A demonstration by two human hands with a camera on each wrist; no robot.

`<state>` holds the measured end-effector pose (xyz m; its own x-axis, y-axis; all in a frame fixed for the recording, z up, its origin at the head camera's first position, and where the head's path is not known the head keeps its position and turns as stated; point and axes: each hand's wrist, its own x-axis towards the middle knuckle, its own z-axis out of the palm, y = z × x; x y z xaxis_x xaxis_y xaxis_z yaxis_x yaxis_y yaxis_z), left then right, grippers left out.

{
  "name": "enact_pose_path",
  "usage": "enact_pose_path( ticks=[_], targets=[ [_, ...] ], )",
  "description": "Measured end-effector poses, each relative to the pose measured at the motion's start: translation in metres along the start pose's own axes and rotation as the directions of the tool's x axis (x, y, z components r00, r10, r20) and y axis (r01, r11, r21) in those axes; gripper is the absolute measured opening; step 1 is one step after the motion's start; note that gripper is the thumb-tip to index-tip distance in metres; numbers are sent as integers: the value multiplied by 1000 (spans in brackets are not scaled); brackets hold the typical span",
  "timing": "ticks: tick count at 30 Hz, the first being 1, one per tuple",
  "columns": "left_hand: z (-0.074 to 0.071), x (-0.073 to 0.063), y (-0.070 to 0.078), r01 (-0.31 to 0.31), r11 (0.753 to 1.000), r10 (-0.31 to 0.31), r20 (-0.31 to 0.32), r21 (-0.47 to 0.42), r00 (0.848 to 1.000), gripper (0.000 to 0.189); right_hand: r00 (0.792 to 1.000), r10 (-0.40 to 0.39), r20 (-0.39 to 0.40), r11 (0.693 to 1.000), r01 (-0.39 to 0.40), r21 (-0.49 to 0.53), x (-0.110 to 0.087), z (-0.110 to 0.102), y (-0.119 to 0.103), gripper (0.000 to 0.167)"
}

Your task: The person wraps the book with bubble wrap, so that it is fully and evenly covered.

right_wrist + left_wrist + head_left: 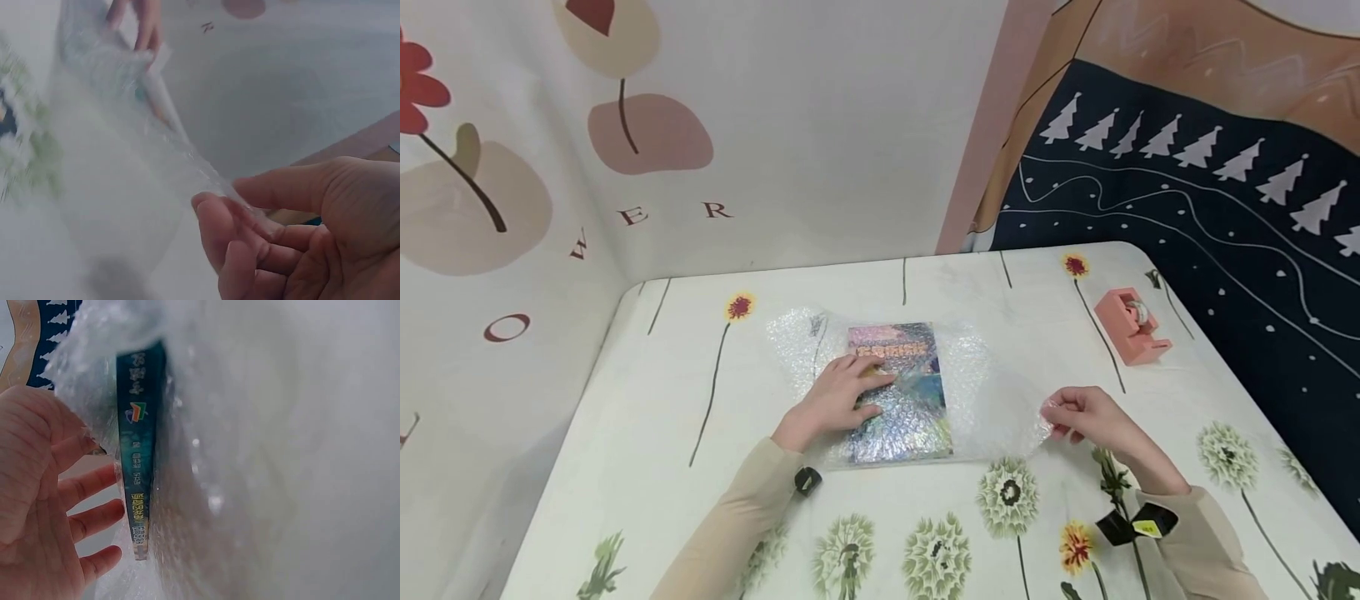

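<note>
A book (910, 421) with a colourful cover lies on the table beneath a layer of clear bubble wrap (1000, 408). My left hand (833, 398) rests on the wrapped book near its left edge, fingers spread and pointing across the cover. In the left wrist view the book's dark spine (137, 456) shows through the wrap beside the fingers. At the wrap's right end, my right hand (1092, 417) pinches a corner between thumb and fingers. That stretch of wrap (150, 144) runs taut from the pinch toward the book in the right wrist view.
A pink tape dispenser (1131, 327) with a roll of tape stands at the table's back right. The white tablecloth (655, 400) is printed with flowers. Behind the table hang a pale patterned curtain (820, 133) and a dark one with white trees (1187, 192).
</note>
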<state>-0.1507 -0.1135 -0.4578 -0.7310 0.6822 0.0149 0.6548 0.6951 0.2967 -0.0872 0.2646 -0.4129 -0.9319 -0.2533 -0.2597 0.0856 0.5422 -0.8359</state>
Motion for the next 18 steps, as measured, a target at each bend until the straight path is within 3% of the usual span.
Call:
enact_pose_path(
  ticks=[8, 18],
  targets=[
    [-1, -1, 1, 1, 1000, -1, -1, -7, 1000, 50, 983, -172, -59, 980, 177, 95, 12, 17, -38, 20],
    [-3, -2, 2, 3, 1000, -3, 2, -17, 1000, 50, 951, -309, -24, 945, 310, 102, 36, 46, -82, 12]
  ],
)
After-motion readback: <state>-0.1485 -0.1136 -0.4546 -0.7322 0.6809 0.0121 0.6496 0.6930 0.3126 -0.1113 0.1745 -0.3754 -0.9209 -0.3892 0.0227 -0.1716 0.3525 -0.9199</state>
